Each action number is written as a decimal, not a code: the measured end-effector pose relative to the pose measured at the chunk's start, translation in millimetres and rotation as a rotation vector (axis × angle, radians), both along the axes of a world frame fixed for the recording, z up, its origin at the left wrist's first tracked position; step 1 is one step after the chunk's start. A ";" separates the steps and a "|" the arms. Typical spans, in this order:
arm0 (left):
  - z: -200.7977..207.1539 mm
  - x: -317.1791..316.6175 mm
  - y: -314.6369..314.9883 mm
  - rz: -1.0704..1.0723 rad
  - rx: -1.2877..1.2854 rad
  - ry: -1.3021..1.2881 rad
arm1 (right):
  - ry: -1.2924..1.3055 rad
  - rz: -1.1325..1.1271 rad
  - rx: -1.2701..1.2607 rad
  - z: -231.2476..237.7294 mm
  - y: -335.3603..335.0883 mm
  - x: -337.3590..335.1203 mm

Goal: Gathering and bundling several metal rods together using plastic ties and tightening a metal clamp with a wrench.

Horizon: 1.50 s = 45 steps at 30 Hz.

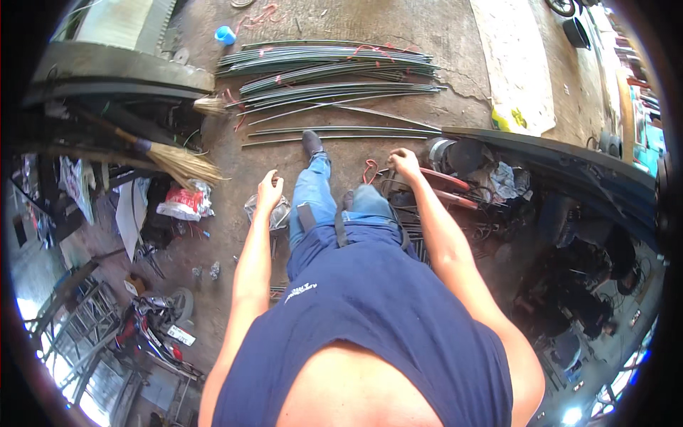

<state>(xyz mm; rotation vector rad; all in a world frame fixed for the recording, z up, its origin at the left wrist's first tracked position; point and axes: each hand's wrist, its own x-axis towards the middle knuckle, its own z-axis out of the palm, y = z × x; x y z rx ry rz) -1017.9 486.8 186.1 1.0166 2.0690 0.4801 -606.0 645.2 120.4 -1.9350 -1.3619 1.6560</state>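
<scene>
My left hand (pixel 270 191) hangs in front of me beside my left leg, its fingers loosely bent and apart with nothing seen in them. My right hand (pixel 404 164) is farther forward on the right, fingers curled together; whatever they may hold is hidden. Just left of it a loop of red cord (pixel 370 171) shows near my right knee. Ahead on the floor lie bundles of long thin metal rods (pixel 334 60), some tied with red string. Several loose rods (pixel 341 133) lie nearer, by my left shoe (pixel 311 142). Neither hand touches the rods.
A straw broom (pixel 178 160) and a red-and-white plastic bag (pixel 186 201) are at left, with a motorcycle (pixel 153 331) behind them. Clutter with red metal parts (pixel 448 188) crowds the right, beside a long dark beam (pixel 555 149). A blue cup (pixel 225 35) stands far left.
</scene>
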 end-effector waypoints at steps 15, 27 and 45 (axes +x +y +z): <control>-10.5 -82.4 178.6 0.042 -0.114 -0.021 | -0.103 -0.236 -0.514 36.1 100.7 0.2; 13.4 -79.2 212.1 0.459 -0.189 -0.125 | -0.180 0.557 0.106 -83.1 410.8 -138.5; -318.6 -142.2 301.5 -0.021 -0.143 -0.214 | -0.302 0.994 0.360 -494.4 500.8 -527.1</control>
